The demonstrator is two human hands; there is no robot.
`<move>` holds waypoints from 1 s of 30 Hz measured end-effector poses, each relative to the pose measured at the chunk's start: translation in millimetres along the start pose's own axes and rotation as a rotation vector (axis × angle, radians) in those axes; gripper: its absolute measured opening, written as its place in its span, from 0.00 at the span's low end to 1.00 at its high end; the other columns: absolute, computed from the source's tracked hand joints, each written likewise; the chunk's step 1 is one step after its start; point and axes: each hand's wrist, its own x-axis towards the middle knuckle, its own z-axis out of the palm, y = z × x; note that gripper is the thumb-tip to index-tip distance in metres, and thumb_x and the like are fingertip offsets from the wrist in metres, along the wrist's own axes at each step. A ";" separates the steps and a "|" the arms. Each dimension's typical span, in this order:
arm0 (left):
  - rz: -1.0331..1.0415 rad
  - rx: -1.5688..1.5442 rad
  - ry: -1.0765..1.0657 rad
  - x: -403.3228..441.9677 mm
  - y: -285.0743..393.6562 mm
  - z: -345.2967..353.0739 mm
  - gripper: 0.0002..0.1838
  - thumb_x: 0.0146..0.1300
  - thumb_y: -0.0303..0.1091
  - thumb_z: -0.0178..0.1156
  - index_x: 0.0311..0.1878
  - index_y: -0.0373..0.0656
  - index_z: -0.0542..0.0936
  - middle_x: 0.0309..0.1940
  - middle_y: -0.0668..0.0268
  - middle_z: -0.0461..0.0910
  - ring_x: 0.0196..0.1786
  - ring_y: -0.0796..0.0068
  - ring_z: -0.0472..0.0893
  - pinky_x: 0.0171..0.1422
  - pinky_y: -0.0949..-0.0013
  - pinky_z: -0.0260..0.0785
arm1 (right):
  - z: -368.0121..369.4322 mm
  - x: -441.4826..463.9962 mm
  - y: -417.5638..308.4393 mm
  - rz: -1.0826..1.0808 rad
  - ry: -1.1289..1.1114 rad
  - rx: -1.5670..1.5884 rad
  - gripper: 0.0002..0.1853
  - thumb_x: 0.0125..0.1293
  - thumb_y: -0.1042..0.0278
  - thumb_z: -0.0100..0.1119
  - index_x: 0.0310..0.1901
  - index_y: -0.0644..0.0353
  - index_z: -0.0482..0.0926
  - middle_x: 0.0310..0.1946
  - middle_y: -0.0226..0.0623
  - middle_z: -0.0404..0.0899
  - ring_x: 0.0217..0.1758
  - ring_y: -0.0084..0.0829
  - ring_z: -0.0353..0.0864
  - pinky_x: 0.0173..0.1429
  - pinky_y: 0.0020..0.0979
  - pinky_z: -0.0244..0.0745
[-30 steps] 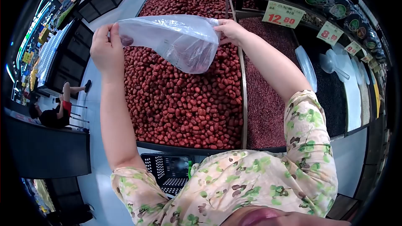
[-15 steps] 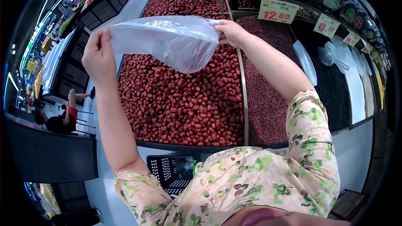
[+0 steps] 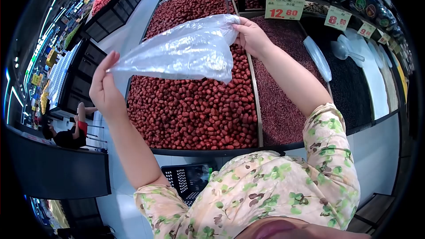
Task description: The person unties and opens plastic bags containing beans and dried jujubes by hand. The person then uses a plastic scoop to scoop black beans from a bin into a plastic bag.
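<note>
Two bare hands hold one clear plastic bag (image 3: 181, 51) above a large bin of red dates (image 3: 190, 115), and the bag is stretched between them from left to right. The left hand (image 3: 107, 89) is at the left edge of the date bin, and its fingers are narrow around the pointed corner of the bag; how firm this grip is, I cannot tell. The right hand (image 3: 253, 39) is a little farther away and pinches the gathered right end of the bag between the thumb and the fingers. The bag hangs with its lower edge over the dates. On the right of the dates, behind a thin divider (image 3: 258, 119), lie small dark-red grains (image 3: 283, 71), and more to the right there are black grains (image 3: 349, 95). One long clear scoop (image 3: 317, 57) lies near the border of these two, and another scoop (image 3: 347, 51) rests farther right. A price card (image 3: 284, 8) showing 12.80 stands on the far side. Near the floral shirt (image 3: 265, 186), a black basket (image 3: 183, 179) is below the bin, and on the left a person (image 3: 71, 137) sits.
</note>
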 end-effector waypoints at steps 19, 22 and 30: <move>-1.013 -1.248 -0.921 -244.7 25.8 121.2 0.28 0.72 0.50 0.39 0.64 0.36 0.64 0.57 0.61 0.72 0.56 0.69 0.75 0.57 0.63 0.70 | 5.5 -251.2 57.5 -0.175 -0.163 -1.092 0.11 0.59 0.69 0.55 0.42 0.61 0.79 0.44 0.48 0.78 0.43 0.51 0.78 0.48 0.41 0.75; -1.016 -1.424 -0.914 -272.0 29.4 122.3 0.31 0.69 0.50 0.46 0.67 0.37 0.59 0.62 0.61 0.66 0.64 0.67 0.68 0.65 0.60 0.62 | 8.3 -274.7 70.4 -0.210 -0.095 -1.135 0.12 0.58 0.66 0.56 0.42 0.60 0.80 0.46 0.48 0.78 0.43 0.50 0.79 0.49 0.43 0.74; -1.001 -0.920 -0.920 -280.9 33.0 109.2 0.12 0.58 0.20 0.58 0.46 0.34 0.78 0.42 0.66 0.80 0.43 0.78 0.78 0.50 0.73 0.69 | 23.9 -315.4 66.8 0.053 -0.273 -0.767 0.34 0.61 0.62 0.56 0.67 0.61 0.59 0.68 0.50 0.56 0.70 0.49 0.57 0.72 0.38 0.51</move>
